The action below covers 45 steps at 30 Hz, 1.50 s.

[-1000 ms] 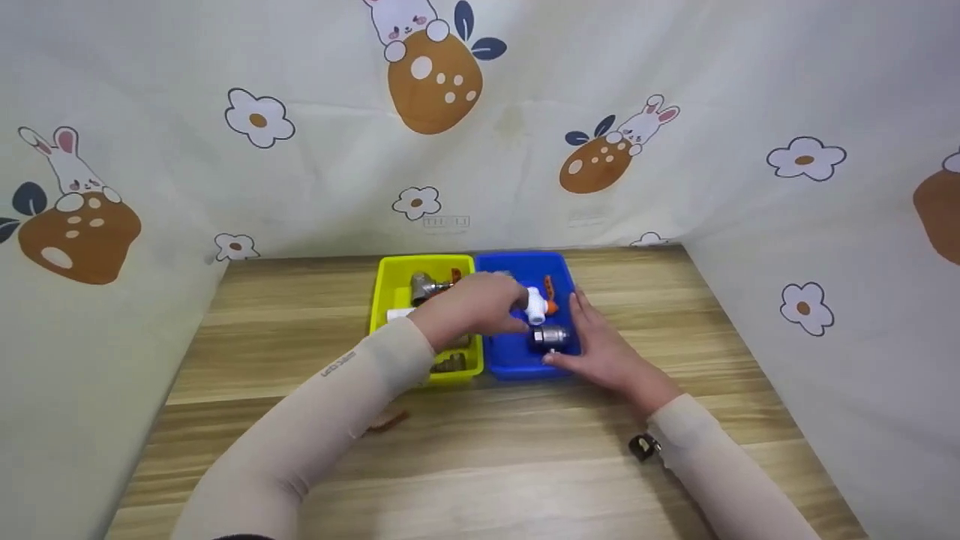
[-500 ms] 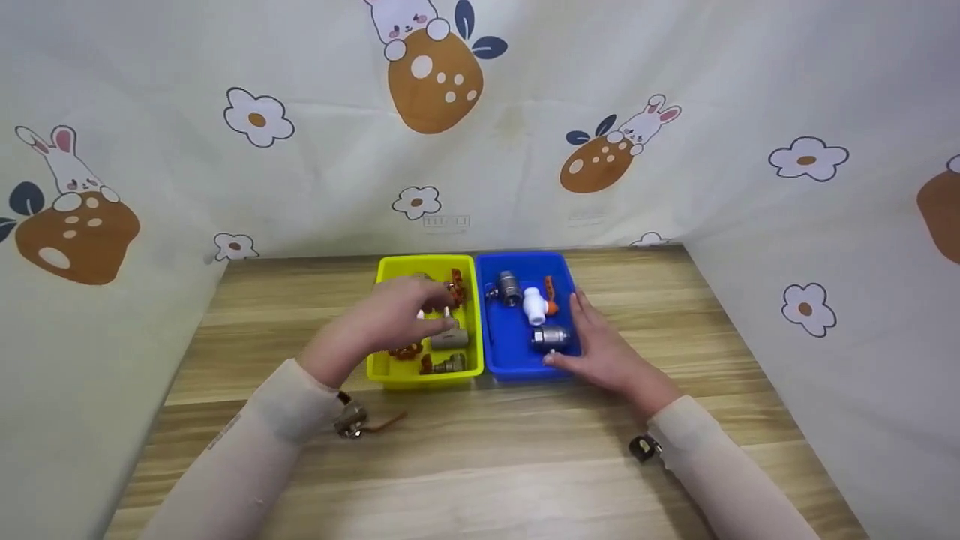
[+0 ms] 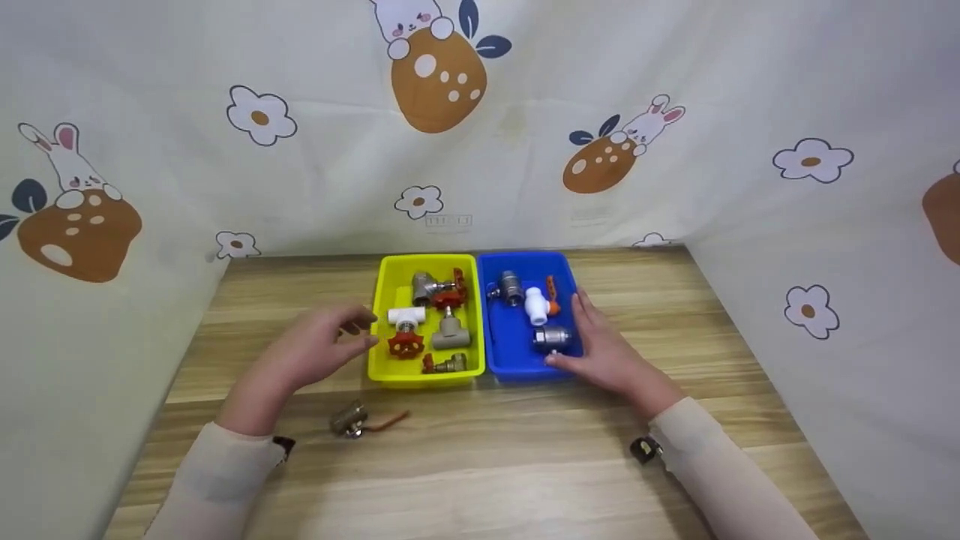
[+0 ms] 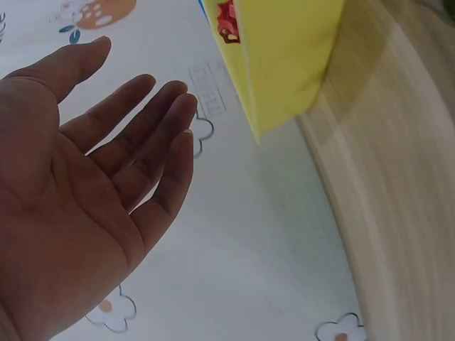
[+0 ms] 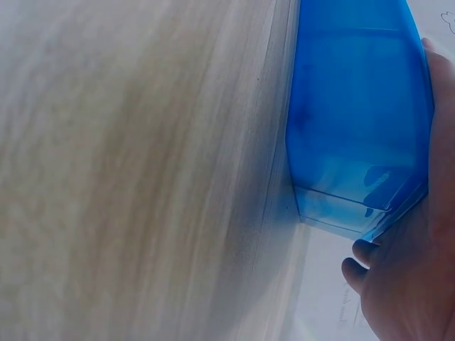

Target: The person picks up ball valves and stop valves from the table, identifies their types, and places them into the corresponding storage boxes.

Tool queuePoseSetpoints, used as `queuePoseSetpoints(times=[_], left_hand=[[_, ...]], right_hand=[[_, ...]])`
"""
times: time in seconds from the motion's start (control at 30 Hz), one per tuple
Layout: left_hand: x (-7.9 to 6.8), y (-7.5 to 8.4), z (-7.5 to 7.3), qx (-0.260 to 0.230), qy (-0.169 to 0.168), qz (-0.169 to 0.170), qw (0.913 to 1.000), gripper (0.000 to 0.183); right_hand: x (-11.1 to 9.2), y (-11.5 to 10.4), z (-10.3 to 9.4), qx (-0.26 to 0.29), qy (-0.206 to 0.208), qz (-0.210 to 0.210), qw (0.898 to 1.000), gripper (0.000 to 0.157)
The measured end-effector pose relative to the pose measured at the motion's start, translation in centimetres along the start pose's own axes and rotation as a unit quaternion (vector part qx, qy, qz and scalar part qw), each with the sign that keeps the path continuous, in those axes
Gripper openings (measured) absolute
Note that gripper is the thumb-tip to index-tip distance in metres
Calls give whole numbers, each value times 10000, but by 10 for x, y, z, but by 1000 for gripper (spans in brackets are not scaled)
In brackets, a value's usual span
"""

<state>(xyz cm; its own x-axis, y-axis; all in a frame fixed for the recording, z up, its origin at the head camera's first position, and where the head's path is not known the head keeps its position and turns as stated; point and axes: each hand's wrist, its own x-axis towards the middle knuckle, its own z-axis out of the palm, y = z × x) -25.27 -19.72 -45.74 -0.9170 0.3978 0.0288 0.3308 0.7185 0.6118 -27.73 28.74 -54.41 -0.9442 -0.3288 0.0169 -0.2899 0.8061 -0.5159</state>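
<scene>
My left hand [image 3: 319, 349] hovers at the left side of the yellow tray [image 3: 380, 371], with loosely bent fingers and nothing held; the left wrist view shows its bare palm [image 4: 71, 206]. In that tray lie a white valve with a red handwheel [image 3: 406, 330], a grey valve [image 3: 451, 332], a metal valve [image 3: 425, 289] and a small brass valve [image 3: 450, 364]. My right hand [image 3: 611, 356] rests against the right side of the blue tray [image 3: 517, 367], fingers straight along its wall, thumb near the front. A white ball valve [image 3: 536, 306] and two metal ball valves [image 3: 511, 289] lie inside.
A brass ball valve with an orange-red lever [image 3: 351, 420] lies on the wooden table [image 3: 480, 465], in front of the yellow tray and near my left wrist. The two trays stand side by side against each other. Patterned cloth [image 3: 322, 180] walls the back and sides.
My left hand has moved from over the blue tray, across the yellow one, to its left side, uncovering the valves and the loose ball valve. The right hand stays in place.
</scene>
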Motion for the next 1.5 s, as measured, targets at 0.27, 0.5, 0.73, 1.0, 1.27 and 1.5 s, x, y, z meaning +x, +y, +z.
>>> queuePoseSetpoints(times=[0.27, 0.5, 0.73, 1.0, 1.27, 1.5], left_hand=[[-17, -21, 6, -227, 50, -295, 9993, 40], [-21, -26, 13, -202, -286, -542, 9979, 48], [-27, -21, 19, -251, -811, -1025, 9911, 69], [-37, -8, 36, 155, -1560, -1847, 9702, 81], [-43, -1, 49, 479, -1488, -1851, 9702, 71], [-46, -2, 63, 769, -1245, -1639, 9756, 63]], right_hand=[[0, 1, 3, 2, 41, -14, 10000, 123], [0, 4, 3, 43, 44, -90, 9999, 125], [1, 3, 3, 123, 76, -149, 9998, 124], [1, 2, 1, 67, 45, -97, 9999, 125], [1, 4, 2, -23, 11, -77, 10000, 129], [1, 3, 2, 24, 41, -97, 9999, 126]])
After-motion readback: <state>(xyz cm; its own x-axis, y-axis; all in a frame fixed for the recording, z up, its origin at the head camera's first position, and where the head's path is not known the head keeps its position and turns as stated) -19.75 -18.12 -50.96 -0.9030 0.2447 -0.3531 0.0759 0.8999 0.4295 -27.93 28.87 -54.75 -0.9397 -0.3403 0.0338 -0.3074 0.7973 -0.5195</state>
